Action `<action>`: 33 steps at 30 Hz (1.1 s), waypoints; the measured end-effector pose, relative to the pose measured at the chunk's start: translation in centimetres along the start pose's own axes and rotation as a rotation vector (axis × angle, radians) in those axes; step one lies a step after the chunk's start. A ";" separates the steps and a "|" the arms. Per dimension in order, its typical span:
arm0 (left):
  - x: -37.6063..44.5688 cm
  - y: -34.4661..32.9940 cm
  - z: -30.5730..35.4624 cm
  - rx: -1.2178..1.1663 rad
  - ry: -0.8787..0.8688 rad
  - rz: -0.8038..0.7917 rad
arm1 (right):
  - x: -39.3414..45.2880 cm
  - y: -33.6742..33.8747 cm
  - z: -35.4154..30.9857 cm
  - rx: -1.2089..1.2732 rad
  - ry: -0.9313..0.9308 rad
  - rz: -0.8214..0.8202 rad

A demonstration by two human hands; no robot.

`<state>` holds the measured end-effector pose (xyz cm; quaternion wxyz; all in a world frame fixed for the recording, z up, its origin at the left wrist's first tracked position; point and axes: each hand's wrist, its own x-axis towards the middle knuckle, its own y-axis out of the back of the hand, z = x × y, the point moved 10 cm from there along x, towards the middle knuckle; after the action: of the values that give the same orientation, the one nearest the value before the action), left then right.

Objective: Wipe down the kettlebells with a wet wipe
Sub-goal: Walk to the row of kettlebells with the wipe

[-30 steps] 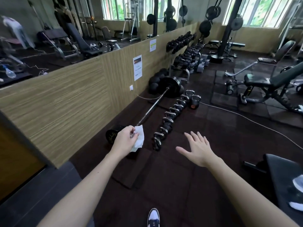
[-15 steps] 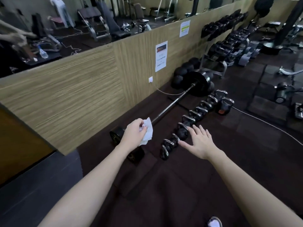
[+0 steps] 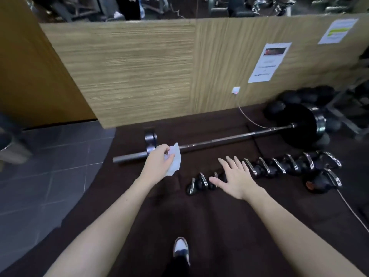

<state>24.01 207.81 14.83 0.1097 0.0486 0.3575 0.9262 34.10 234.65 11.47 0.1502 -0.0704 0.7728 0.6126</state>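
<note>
Left hand, just left of centre, pinching a white wet wipe between thumb and curled fingers, sheet fanning up and to the right of the knuckles. Right hand, centre frame, spread flat with fingers straight and apart, gripping nothing, hovering over the near end of the kettlebells; contact with them impossible to judge from this angle. Row of black kettlebells with chrome handles running from lower centre out to the right edge, along the dark rubber floor, one more sitting just in front of the row's far end. Behind both hands, a barbell lying across the mat, small plate at its left end just above the wipe, big black plate at the right. Dark round weights heaped against the wood-grain wall panel at upper right. Two paper notices stuck on the panel, a white socket below, thin cable trailing down to the floor. Grey tiles at left. One shoe at bottom centre.
</note>
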 end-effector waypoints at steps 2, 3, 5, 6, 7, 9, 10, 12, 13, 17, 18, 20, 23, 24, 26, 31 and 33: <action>0.6 -1.5 0.2 0.017 0.041 0.051 | 1.8 0.4 2.0 -0.019 0.045 0.001; 1.2 -2.4 0.3 0.019 0.064 0.054 | 2.8 0.5 3.0 -0.016 0.059 -0.010; 2.1 -4.3 0.6 0.023 0.099 0.054 | 4.3 0.4 4.6 -0.011 0.086 -0.017; 2.5 -5.0 0.8 0.024 0.109 0.066 | 5.1 0.3 5.3 -0.014 0.111 -0.014; 3.0 -5.8 1.0 0.028 0.126 0.073 | 5.8 0.1 5.9 -0.017 0.133 -0.027; 3.5 -7.3 1.6 0.036 0.177 0.100 | 7.1 -0.6 7.4 -0.027 0.184 -0.083; 3.6 -8.0 1.7 0.039 0.200 0.110 | 7.5 -1.3 7.9 -0.027 0.211 -0.108; 4.3 -10.0 1.6 0.036 0.242 0.135 | 8.9 -3.1 9.4 -0.025 0.272 -0.142; 4.8 -11.1 1.4 0.048 0.245 0.146 | 10.1 -4.1 10.1 -0.024 0.296 -0.158; 6.6 -16.8 -2.6 0.096 0.264 0.198 | 15.5 -11.0 13.0 0.012 0.380 -0.222; 6.6 -18.3 -3.9 0.093 0.283 0.204 | 16.5 -13.1 13.7 0.040 0.390 -0.260; 6.5 -21.5 -6.4 0.106 0.299 0.209 | 18.2 -17.3 15.0 0.099 0.387 -0.295; 6.8 -28.2 -11.5 0.116 0.302 0.161 | 21.3 -24.2 17.1 0.242 0.324 -0.352; 7.0 -30.1 -13.3 0.131 0.291 0.152 | 22.3 -26.7 17.6 0.309 0.290 -0.364; 7.5 -34.0 -16.9 0.157 0.256 0.131 | 24.0 -32.3 19.0 0.487 0.176 -0.394; 9.6 -42.5 -27.6 0.220 0.199 0.090 | 29.3 -48.8 20.4 0.669 -0.055 -0.436; 10.4 -44.9 -30.9 0.226 0.191 0.086 | 31.4 -53.2 20.0 0.696 -0.089 -0.439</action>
<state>16.24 222.48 -38.11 0.0293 -0.0123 0.4657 0.8844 22.97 243.65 -51.85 0.3254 -0.1518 0.8932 0.2707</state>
